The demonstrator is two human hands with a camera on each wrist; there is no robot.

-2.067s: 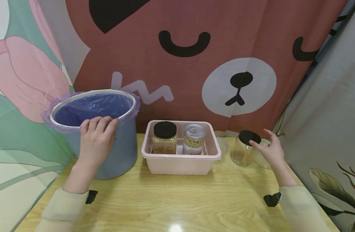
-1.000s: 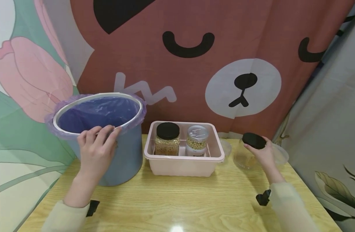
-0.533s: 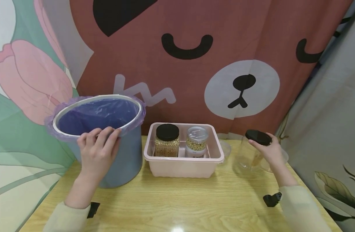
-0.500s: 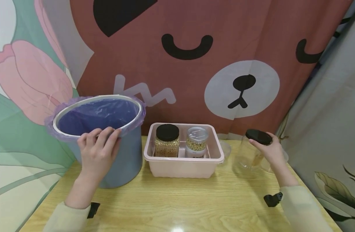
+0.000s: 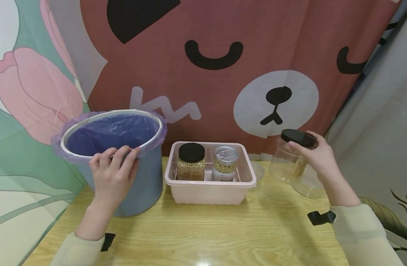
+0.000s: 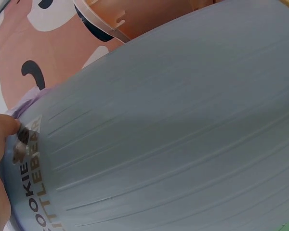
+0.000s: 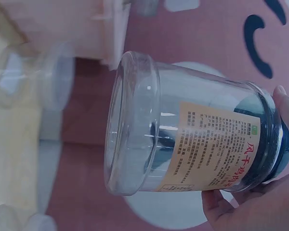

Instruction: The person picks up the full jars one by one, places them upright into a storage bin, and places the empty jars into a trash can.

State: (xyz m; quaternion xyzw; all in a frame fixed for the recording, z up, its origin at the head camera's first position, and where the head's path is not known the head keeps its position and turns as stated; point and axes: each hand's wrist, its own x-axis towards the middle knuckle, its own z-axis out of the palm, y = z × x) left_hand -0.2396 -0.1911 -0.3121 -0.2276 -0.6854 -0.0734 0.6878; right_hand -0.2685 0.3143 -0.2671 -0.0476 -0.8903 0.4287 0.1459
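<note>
My left hand (image 5: 111, 173) grips the near rim of a blue-grey trash can (image 5: 146, 181), its fingers bent over the edge. A purple bag (image 5: 161, 135) lines the can and folds over the white ring (image 5: 113, 111). At the right, my right hand (image 5: 319, 157) holds a clear jar (image 5: 283, 162) by its black lid (image 5: 298, 137), thumb in front and fingers behind. The right wrist view shows this jar (image 7: 135, 125) raised off the table, with nothing visible inside and a beige printed label (image 7: 212, 144) on its side.
A pink bin (image 5: 208, 194) stands mid-table with a black-lidded jar of grains (image 5: 191, 166) and a silver-topped can of beige beans (image 5: 225, 166). Clear containers sit beside it (image 5: 257, 170) and under the right hand, one a low clear container (image 5: 308, 186). A bear-print curtain (image 5: 216, 96) hangs behind.
My right hand has closed around the jar's lid and lifted the jar, uncovering more of the clear container near it. My left hand stays on the can's rim.
</note>
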